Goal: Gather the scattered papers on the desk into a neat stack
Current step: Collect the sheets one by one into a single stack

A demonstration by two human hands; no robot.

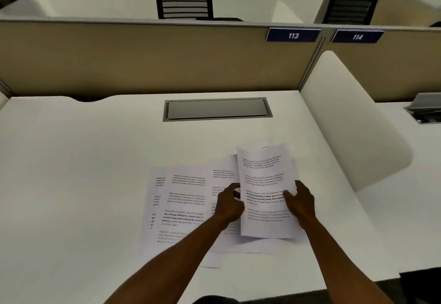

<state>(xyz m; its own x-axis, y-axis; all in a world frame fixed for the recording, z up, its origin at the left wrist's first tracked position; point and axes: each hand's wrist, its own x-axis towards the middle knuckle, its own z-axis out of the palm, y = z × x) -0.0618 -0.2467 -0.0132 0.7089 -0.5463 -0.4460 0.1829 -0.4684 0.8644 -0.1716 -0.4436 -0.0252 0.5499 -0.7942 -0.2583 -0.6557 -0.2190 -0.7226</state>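
Observation:
A small bundle of printed sheets (263, 179) is lifted off the white desk (83, 172), slightly curved, right of centre. My right hand (301, 202) grips its right edge, thumb across the front. My left hand (229, 204) pinches its left edge. Under and to the left of my hands, several more printed sheets (181, 205) lie flat on the desk, overlapping and skewed. My left forearm crosses over their lower part and hides some of them.
A grey cable hatch (217, 109) is set into the desk behind the papers. A tan partition (143, 57) closes the back, with number plates 113 (293, 35) and 114 (357, 37). A white rounded divider (350, 122) stands on the right. A black chair (183, 1) sits beyond.

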